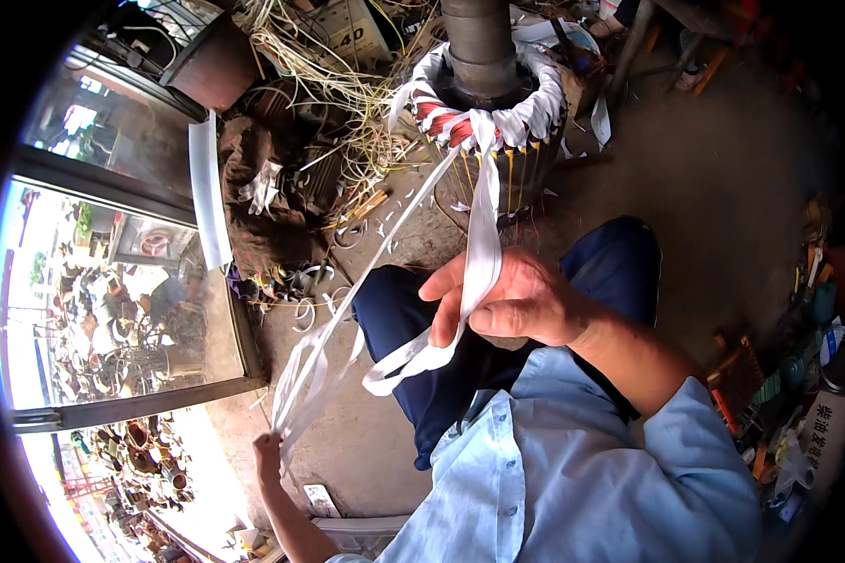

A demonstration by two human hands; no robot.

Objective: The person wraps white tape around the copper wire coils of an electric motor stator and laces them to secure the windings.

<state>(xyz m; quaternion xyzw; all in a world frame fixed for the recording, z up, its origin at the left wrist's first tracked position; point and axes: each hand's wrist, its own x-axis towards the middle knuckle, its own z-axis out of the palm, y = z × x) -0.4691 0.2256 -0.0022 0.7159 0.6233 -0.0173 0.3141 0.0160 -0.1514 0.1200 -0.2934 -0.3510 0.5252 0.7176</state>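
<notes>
At upper centre of the frame, a wound motor core (528, 183) stands upright, with a dark metal column (480, 52) rising through its middle. White tape (483, 220) encircles much of the coil ring (541, 103) in overlapping turns; red winding (432, 114) shows uncovered along the ring's front left. Yellow cords (510, 178) run down the side of the core. Two lengths of tape lead from the front of the ring toward the worker, one to each hand.

Right hand (521, 305), centre of the frame: palm turned upward, index finger extended, the tape pinched loosely between the thumb and the curled fingers; beyond them it hangs in a slack loop over the navy trousers (620, 267). Left hand (268, 457), lower left: fingers closed, pinching several gathered strands of tape, the strip between it and the ring drawn nearly straight.

Progress, as judged from the visible surface: the binding appears well advanced, most of the ring being covered. The red stretch seems left to wrap, and the long free tape is not yet fastened off. The far side is partly hidden by the column, so its coverage cannot be fully told.
</notes>
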